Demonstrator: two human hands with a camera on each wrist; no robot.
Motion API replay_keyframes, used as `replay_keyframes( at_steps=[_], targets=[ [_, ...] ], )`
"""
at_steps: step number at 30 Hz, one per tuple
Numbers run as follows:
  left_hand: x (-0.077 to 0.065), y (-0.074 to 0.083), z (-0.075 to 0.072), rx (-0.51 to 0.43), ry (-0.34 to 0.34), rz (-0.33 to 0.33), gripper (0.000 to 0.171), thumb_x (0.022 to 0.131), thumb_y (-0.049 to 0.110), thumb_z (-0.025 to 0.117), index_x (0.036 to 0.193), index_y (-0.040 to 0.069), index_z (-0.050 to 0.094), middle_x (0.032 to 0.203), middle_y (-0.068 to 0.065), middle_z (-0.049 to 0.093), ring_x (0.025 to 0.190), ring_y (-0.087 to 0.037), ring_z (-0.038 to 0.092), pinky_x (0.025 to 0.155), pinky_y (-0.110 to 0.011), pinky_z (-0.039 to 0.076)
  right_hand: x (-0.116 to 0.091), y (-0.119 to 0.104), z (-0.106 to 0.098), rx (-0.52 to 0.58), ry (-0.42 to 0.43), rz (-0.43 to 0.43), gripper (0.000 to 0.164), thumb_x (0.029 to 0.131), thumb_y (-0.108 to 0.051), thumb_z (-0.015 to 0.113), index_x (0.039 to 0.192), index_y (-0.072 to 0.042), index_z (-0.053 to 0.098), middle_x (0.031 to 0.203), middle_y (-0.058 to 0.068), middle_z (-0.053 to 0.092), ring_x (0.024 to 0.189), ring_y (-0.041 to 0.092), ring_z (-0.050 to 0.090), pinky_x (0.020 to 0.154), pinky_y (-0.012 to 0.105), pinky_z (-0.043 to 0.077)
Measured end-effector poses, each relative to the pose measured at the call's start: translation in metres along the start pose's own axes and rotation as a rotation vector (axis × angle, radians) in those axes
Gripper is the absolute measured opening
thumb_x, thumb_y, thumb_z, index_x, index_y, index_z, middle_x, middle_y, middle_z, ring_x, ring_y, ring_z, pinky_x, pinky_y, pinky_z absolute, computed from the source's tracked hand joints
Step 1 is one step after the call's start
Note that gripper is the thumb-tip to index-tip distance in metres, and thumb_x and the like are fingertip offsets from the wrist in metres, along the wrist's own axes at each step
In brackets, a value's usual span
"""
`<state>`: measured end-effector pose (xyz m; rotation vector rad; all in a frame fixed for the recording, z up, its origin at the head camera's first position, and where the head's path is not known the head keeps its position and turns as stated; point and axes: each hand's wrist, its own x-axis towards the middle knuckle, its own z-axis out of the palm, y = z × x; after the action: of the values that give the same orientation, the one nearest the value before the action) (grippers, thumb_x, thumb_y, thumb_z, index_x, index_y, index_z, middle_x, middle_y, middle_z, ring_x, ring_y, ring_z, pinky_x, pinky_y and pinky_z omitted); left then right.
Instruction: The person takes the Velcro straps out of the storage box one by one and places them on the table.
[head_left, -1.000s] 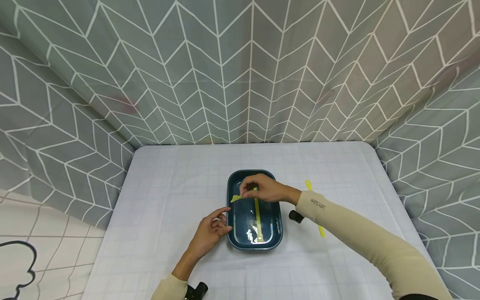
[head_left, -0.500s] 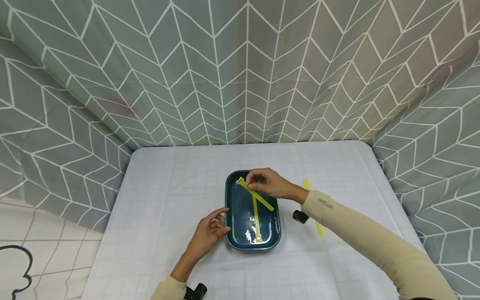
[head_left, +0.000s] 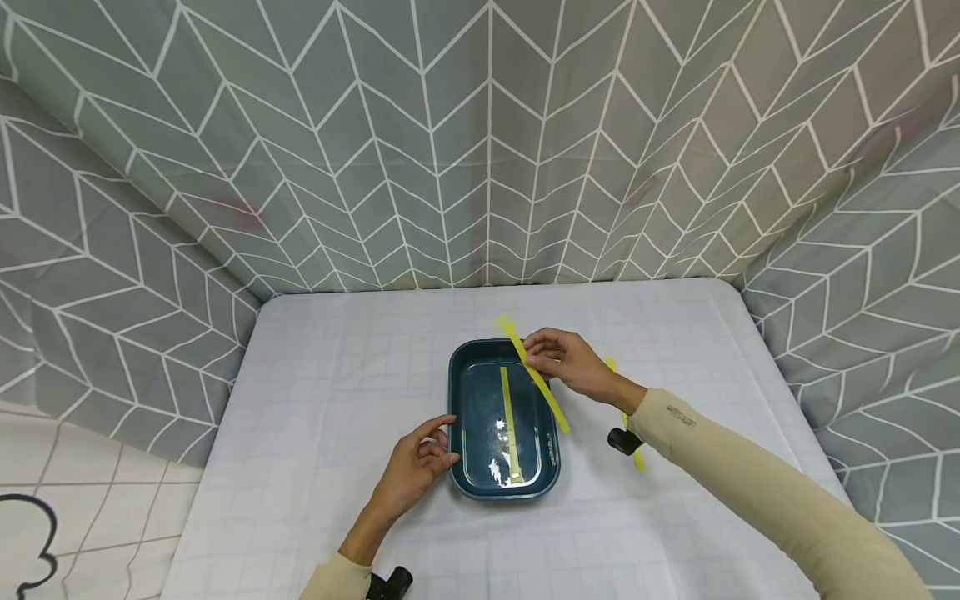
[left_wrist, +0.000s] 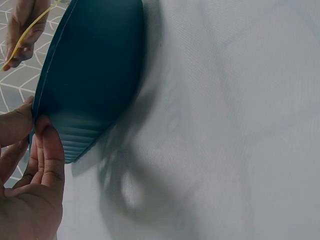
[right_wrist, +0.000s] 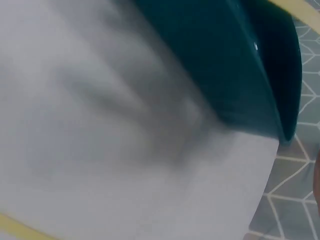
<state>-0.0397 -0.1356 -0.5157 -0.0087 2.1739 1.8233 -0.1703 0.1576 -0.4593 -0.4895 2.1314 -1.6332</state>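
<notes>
In the head view, my right hand point(head_left: 568, 362) pinches a flat yellow cable strap point(head_left: 542, 384) at its middle, slantwise over the right rim of a dark teal tray point(head_left: 478, 392). A second yellow strap point(head_left: 509, 417) lies lengthwise inside the tray. My left hand point(head_left: 415, 467) is at the tray's left side; in the left wrist view its thumb and fingers point(left_wrist: 52, 155) pinch the tray's rim. The held strap point(right_wrist: 300, 11) crosses the top right corner of the right wrist view, where only a sliver of the hand shows at the edge.
Right of the tray, another yellow strap point(head_left: 639, 460) lies on the white-covered table point(head_left: 337, 358), partly hidden under the right wrist and its black camera point(head_left: 624, 442). Grey patterned curtains point(head_left: 465, 167) rise behind the table and at both sides.
My right hand has lifted the strap and carried it right, from over the tray's left part to its right rim. The other strap stays in the tray. My left hand keeps its place.
</notes>
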Motion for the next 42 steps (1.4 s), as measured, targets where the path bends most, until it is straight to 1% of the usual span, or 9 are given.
replay_keyframes(
  at_steps=[2,4,8,13,21,26,31,35,42],
  targets=[
    [0.0,0.0,0.0,0.0,-0.002,-0.001,0.056,0.085,-0.004,0.075,0.137,0.006,0.057,0.104,-0.015,0.054,0.07,-0.009,0.059,0.063,-0.018,0.045,-0.004,0.004,-0.003,0.009,0.021,0.02,0.026,0.1,-0.01,0.061,0.123,0.001,0.059,0.109,0.018,0.065,0.088,0.023,0.069,0.077,0.028,0.057],
    [0.0,-0.001,0.0,0.001,-0.005,-0.001,0.056,0.085,-0.004,0.075,0.137,0.006,0.057,0.104,-0.015,0.054,0.07,-0.008,0.059,0.063,-0.018,0.045,-0.008,0.008,-0.005,0.002,0.057,0.047,0.025,0.1,-0.011,0.062,0.122,0.001,0.06,0.109,0.017,0.065,0.091,0.023,0.069,0.078,0.029,0.058],
    [0.001,-0.002,-0.001,0.001,-0.005,0.006,0.056,0.085,-0.005,0.075,0.137,0.006,0.057,0.104,-0.015,0.053,0.071,-0.008,0.06,0.064,-0.018,0.046,-0.016,0.018,-0.01,0.027,0.161,0.122,0.027,0.099,-0.013,0.064,0.12,0.003,0.06,0.109,0.015,0.063,0.09,0.012,0.066,0.078,0.028,0.058],
    [0.002,-0.002,-0.002,0.0,-0.011,0.021,0.057,0.085,-0.004,0.075,0.138,0.007,0.057,0.104,-0.016,0.053,0.07,-0.007,0.06,0.064,-0.017,0.046,-0.026,0.034,-0.014,0.063,0.262,0.198,0.032,0.098,-0.013,0.065,0.122,0.008,0.058,0.108,0.016,0.063,0.086,0.007,0.065,0.076,0.025,0.058],
    [0.002,-0.001,-0.003,0.004,-0.011,0.017,0.058,0.085,-0.006,0.074,0.139,0.004,0.055,0.104,-0.016,0.053,0.071,-0.006,0.06,0.064,-0.017,0.046,-0.046,0.058,-0.017,0.058,0.328,0.306,0.034,0.099,-0.012,0.063,0.124,0.01,0.058,0.104,0.012,0.065,0.082,0.009,0.064,0.074,0.025,0.058],
    [0.003,-0.001,-0.003,0.008,-0.015,0.016,0.058,0.085,-0.006,0.074,0.139,0.004,0.055,0.105,-0.017,0.053,0.071,-0.007,0.059,0.064,-0.017,0.046,-0.054,0.068,-0.018,0.003,0.349,0.345,0.031,0.098,-0.012,0.064,0.121,0.01,0.061,0.102,0.014,0.067,0.079,0.011,0.064,0.072,0.024,0.057],
    [0.003,0.0,-0.002,0.014,-0.015,0.012,0.058,0.085,-0.006,0.074,0.139,0.004,0.055,0.104,-0.016,0.053,0.07,-0.006,0.059,0.063,-0.017,0.045,-0.059,0.073,-0.019,-0.069,0.369,0.382,0.03,0.098,-0.013,0.065,0.118,0.009,0.064,0.102,0.016,0.069,0.077,0.009,0.066,0.07,0.024,0.057],
    [0.003,0.0,-0.002,0.012,-0.012,0.003,0.058,0.085,-0.006,0.074,0.139,0.005,0.055,0.104,-0.016,0.053,0.069,-0.006,0.058,0.063,-0.017,0.046,-0.061,0.078,-0.021,-0.135,0.415,0.426,0.029,0.096,-0.014,0.068,0.116,0.007,0.067,0.099,0.015,0.072,0.072,0.007,0.067,0.067,0.023,0.058],
    [0.004,-0.001,-0.001,-0.005,0.002,-0.016,0.059,0.084,-0.007,0.074,0.138,0.006,0.057,0.104,-0.015,0.053,0.069,-0.007,0.058,0.063,-0.017,0.045,-0.063,0.083,-0.026,-0.164,0.441,0.452,0.027,0.094,-0.01,0.07,0.113,0.009,0.069,0.095,0.017,0.074,0.069,0.007,0.069,0.064,0.023,0.058]
  ],
)
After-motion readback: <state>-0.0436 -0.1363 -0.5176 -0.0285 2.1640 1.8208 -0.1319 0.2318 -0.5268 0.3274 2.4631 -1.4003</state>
